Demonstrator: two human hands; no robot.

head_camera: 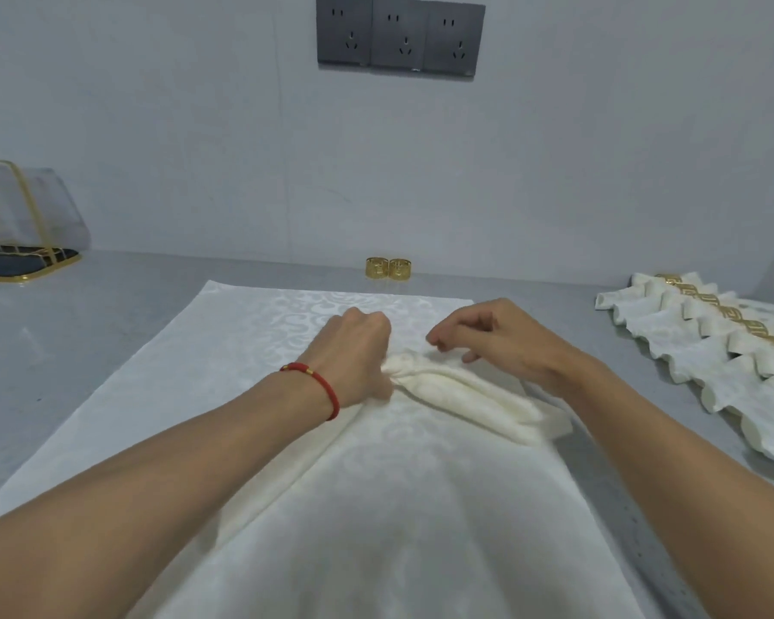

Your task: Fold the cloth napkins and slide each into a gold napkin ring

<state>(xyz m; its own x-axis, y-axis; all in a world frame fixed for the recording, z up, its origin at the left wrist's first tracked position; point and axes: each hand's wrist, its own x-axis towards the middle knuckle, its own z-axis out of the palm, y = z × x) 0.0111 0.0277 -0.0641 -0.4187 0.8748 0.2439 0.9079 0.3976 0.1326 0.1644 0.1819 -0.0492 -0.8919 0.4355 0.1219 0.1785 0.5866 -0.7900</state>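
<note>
Loose gold rings (388,268): two, beyond the flat cloth (242,350)
Ringed napkins (707,346): about six, right of the cloth
Wall sockets (401,35): three
Hands: two

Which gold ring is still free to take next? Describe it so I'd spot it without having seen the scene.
Look below the wall sockets, at the far edge of the grey table beyond the white cloth. Two empty gold napkin rings stand there side by side, upright. Unlike the rings on the finished napkins at right, they hold no cloth.
</note>
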